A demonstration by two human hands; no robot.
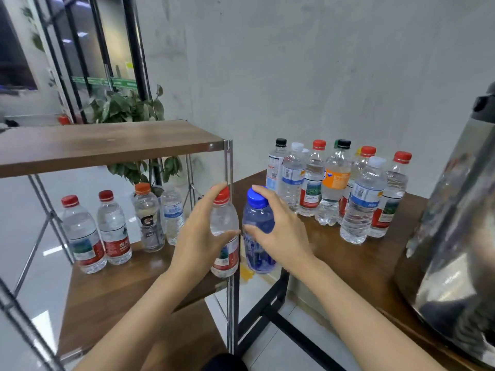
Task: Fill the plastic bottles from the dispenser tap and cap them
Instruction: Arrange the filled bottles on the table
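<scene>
A clear plastic bottle with a red cap point(224, 231) and a blue plastic bottle with a blue cap point(259, 223) are upright, just beside each other, at the gap between the lower wooden shelf point(120, 285) and the brown surface point(361, 263). The left hand point(198, 236) has its grip clamped on the clear one, and the right hand point(281, 234) has its grip clamped on the blue one. A cluster of capped bottles point(334, 183) stands far on the surface, and a steel dispenser point(455, 236) stands at the right.

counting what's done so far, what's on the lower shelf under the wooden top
On the lower shelf stand a red-capped bottle, another red-capped bottle, an orange-capped bottle and a pale-capped bottle. The left hand grips a fifth bottle at the edge; the hand hides whether it rests there.
</scene>
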